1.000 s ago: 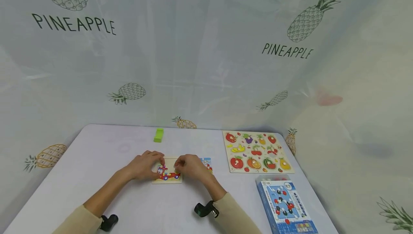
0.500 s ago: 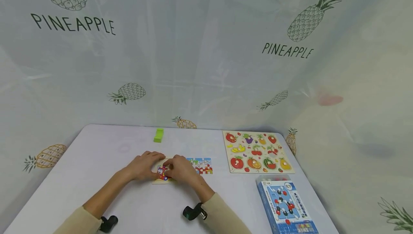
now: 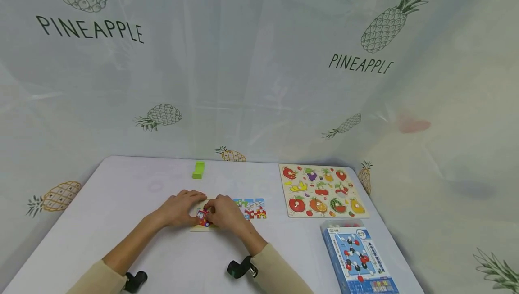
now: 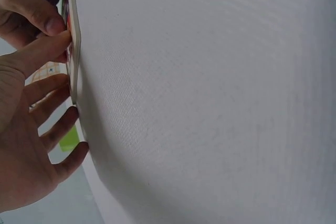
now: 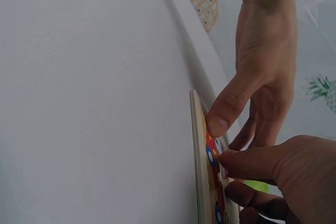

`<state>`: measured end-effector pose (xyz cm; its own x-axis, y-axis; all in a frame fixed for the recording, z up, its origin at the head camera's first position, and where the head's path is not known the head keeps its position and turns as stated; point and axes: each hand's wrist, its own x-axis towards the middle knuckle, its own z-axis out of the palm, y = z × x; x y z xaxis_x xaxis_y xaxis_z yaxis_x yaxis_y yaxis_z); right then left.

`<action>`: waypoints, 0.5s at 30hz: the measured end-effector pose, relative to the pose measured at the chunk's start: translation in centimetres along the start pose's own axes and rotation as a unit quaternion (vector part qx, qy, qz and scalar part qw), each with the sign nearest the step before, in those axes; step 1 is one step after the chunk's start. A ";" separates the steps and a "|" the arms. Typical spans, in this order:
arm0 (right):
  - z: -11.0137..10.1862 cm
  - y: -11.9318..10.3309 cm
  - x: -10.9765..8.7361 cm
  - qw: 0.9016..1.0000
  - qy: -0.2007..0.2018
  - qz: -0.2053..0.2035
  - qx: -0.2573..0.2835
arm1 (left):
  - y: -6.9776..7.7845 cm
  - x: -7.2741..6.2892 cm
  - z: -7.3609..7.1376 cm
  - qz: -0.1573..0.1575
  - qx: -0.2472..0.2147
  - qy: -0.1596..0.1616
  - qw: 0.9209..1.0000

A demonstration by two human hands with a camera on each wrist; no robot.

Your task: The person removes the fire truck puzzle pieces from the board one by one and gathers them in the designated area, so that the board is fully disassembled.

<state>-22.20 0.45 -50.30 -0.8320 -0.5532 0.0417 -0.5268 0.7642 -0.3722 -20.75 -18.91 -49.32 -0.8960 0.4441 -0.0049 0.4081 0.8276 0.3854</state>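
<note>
A thin board of pale wood, the puzzle board (image 3: 197,228), lies on the smooth white worktop (image 3: 186,258) in front of the person, between both hands. Glossy inlaid colours on its face make up a red vehicle (image 3: 202,218) with round blue wheels; its cab is at the person's left, its long axis running sideways, along the near edge. The left hand (image 3: 180,208) has its fingers spread apart, thumb pressing the board's face by the cab, the others around its left side. The right hand (image 3: 225,212) bends thumb and forefinger close together over the picture; I can't tell whether they pinch a piece. Just right of it sits a flat, bright rectangular jigsaw (image 3: 256,208). Farther off are a green block (image 3: 198,170), a rectangular fruit board (image 3: 331,189) and a blue box (image 3: 361,258) printed with ball-and-stick models.
</note>
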 end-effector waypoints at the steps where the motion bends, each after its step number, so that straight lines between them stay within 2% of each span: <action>1: 0.0 0.0 0.0 1.000 0.002 -0.001 0.001 | 0.0 0.0 0.0 0.000 0.000 0.000 1.000; 8: -0.2 -0.2 -0.2 0.999 0.007 0.011 0.033 | -0.1 0.0 0.1 0.001 0.000 -0.001 1.000; 15: -0.4 -0.2 -0.2 0.997 0.029 0.010 0.077 | -0.1 0.1 0.1 0.000 -0.001 -0.001 1.000</action>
<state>-22.01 0.59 -49.85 -0.8531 -0.5149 0.0839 -0.4805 0.7129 -0.5108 -20.84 -18.93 -49.42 -0.8959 0.4442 -0.0063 0.4072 0.8267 0.3882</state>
